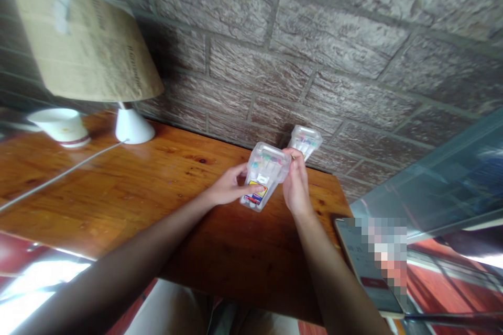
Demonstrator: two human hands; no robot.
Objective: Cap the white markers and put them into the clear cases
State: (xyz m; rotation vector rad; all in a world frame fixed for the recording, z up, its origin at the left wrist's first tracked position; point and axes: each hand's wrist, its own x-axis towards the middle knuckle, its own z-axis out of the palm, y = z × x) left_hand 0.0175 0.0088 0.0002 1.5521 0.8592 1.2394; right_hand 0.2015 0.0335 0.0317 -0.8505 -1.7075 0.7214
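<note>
My left hand (228, 187) is wrapped around a clear plastic case (264, 175) with small coloured items and a yellow label inside, held above the wooden table (118, 188). My right hand (296, 186) grips the case's right side, fingers closed at its top edge. Behind it a second clear plastic case (305, 140) leans upright against the brick wall (314, 42).
A table lamp with a paper shade (82, 42) and white base (133, 126) stands at the back left, its cord (58, 175) running across the table. A white bowl (61, 125) sits beside it. A glass panel (432, 188) and a printed card (365, 267) lie at the right.
</note>
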